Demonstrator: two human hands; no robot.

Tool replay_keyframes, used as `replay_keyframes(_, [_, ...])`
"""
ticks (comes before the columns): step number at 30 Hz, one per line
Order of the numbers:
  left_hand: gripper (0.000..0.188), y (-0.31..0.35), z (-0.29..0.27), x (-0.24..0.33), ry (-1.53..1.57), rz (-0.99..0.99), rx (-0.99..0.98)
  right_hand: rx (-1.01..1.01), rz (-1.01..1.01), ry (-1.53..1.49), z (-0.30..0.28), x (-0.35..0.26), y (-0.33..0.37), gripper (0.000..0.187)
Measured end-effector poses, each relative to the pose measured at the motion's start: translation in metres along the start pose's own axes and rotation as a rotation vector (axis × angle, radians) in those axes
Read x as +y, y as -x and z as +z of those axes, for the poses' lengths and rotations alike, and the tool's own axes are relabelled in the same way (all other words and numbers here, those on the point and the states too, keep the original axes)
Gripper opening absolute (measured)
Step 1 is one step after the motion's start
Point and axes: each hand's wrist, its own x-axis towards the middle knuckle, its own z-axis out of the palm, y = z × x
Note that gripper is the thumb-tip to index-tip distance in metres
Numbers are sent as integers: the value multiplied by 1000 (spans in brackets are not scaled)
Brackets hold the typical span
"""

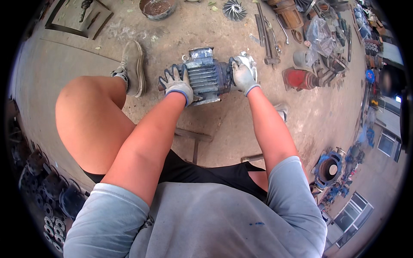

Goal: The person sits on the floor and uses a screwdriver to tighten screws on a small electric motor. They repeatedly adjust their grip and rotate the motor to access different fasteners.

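Observation:
A blue finned electric motor (204, 77) lies on its side on the concrete between my feet. My left hand (177, 81), in a pale work glove with dark fingertips, rests on the motor's left end with its fingers spread. A short shaft pokes out beside that hand. At the other end, my gloved right hand (243, 75) curls around the edge of a pale metal end piece (253, 64). This piece sits against the motor's dark round end. The palm side of the right hand is hidden, so its exact grip is partly unseen.
Beyond the motor are a round pan (158, 9) and a bladed fan wheel (234, 10). A hammer (271, 59), wrenches and a red jack-like tool (297, 79) lie to the right. A blue ring-shaped casting (329, 168) stands at lower right. Metal parts crowd the lower left.

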Motion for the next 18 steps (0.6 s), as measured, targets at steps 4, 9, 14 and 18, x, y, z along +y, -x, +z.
replay_keyframes(4, [141,-2,0,0,6,-4,-5,-8,-72,104,3,7,-3,62])
replay_keyframes(9, [141,-2,1,0,-7,2,14,-109,-13,80,-4,-9,1,56])
replay_keyframes(14, [144,-1,4,2,6,-2,32,155,-322,128,14,0,83,37])
replay_keyframes(18, [145,0,1,-2,17,6,4,61,-670,359,39,56,141,36])
